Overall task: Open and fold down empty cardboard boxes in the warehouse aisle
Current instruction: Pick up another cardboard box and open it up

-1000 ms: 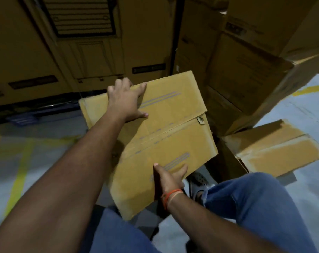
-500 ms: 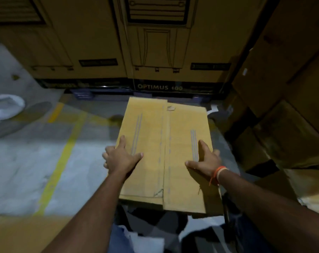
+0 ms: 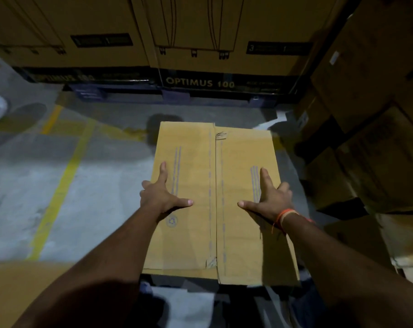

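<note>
Head view. The left hand (image 3: 161, 197) lies on the left panel of the cardboard box (image 3: 215, 200), thumb spread right, forefinger straight and pointing far; its outer fingers curl over the left edge, so it grasps that edge. The right hand (image 3: 270, 197) mirrors it on the right panel: thumb spread left, forefinger straight, remaining fingers hooked over the right edge. An orange band (image 3: 284, 216) circles the right wrist.

The box sits centre, held out in front of the person, above the concrete floor (image 3: 35, 185). It is tan corrugated board, a long rectangle, with a seam running near to far down its middle and faint grey printed stripes on each panel.

A yellow painted line (image 3: 63, 183) crosses the mottled grey floor at left. Large printed cartons (image 3: 200, 43) stand far; brown boxes (image 3: 366, 114) are stacked at right.
</note>
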